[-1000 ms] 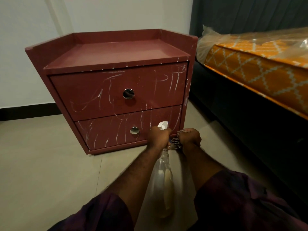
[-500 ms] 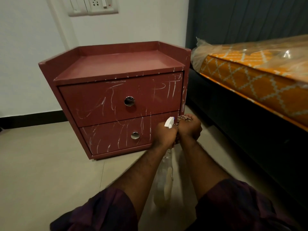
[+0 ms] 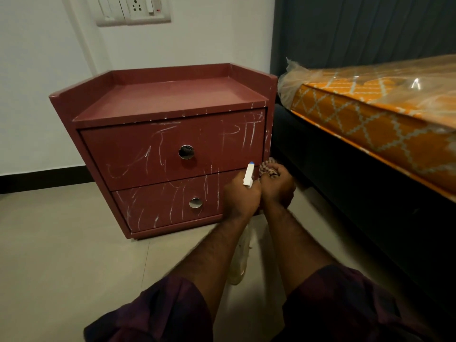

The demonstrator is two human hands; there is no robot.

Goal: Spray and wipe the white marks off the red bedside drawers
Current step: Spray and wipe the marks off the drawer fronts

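The red bedside drawers stand on the floor against the wall, both drawer fronts scrawled with white marks. Each front has a round metal knob. My left hand grips the neck of a clear spray bottle; its white nozzle with a blue tip sticks up above my fingers, level with the gap between the drawers. My right hand holds a bunched checked cloth right beside it, in front of the cabinet's lower right corner. Both hands are pressed close together.
A bed with an orange patterned mattress in plastic wrap runs along the right, its dark frame close to the cabinet. A switch and socket panel sits on the white wall above. Beige floor tiles spread to the left.
Both hands have risen together with the bottle and cloth, from the lower drawer's bottom edge to around the gap between the drawers. The camera has tilted up, showing the wall socket.
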